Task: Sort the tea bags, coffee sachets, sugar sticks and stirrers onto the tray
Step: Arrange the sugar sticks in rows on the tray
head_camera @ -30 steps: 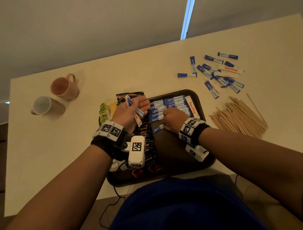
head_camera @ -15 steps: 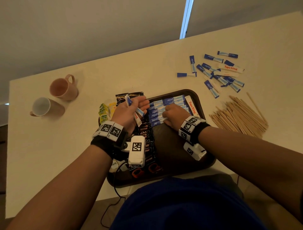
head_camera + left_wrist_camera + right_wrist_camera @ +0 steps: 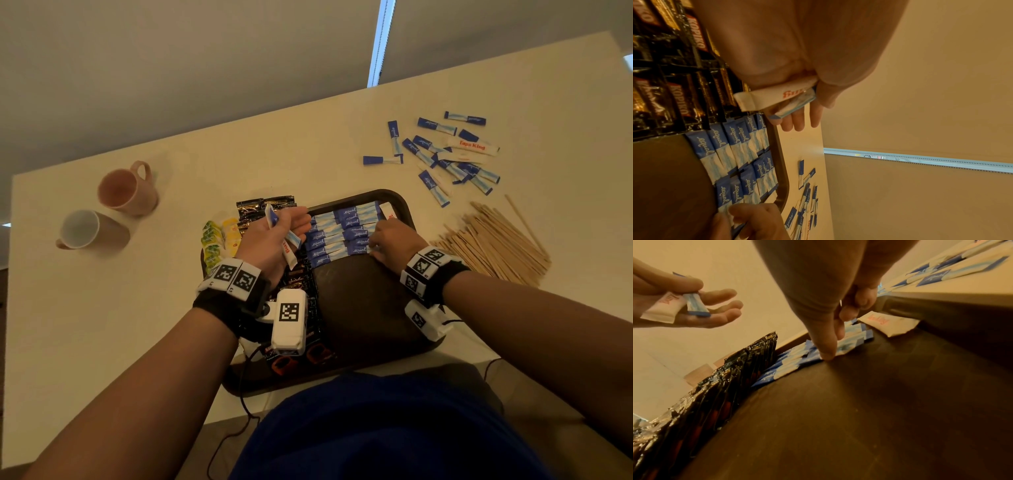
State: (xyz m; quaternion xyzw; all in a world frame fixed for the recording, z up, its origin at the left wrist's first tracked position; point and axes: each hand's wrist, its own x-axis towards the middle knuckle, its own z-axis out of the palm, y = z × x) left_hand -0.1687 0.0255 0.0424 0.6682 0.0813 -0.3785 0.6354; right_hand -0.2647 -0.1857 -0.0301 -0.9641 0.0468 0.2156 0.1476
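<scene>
A dark brown tray (image 3: 359,308) holds rows of blue sugar sticks (image 3: 339,233), black coffee sachets (image 3: 267,205) and yellow-green tea bags (image 3: 215,240) along its left side. My left hand (image 3: 274,236) hovers over the coffee sachets and pinches a white sugar stick (image 3: 764,97) and a blue one under its thumb. My right hand (image 3: 390,240) is down at the right end of the blue rows, where its thumb (image 3: 826,347) and curled fingers pinch one blue stick lying on the tray. A white sugar stick (image 3: 888,322) lies by the tray's far right corner.
Loose sugar sticks (image 3: 442,150) lie scattered on the table beyond the tray. A pile of wooden stirrers (image 3: 493,243) sits to the tray's right. Two mugs (image 3: 126,188) (image 3: 85,229) stand at the far left. The tray's near half is bare.
My right hand has slid from the near end of the blue rows to their right end. The left hand has stayed put with its sticks.
</scene>
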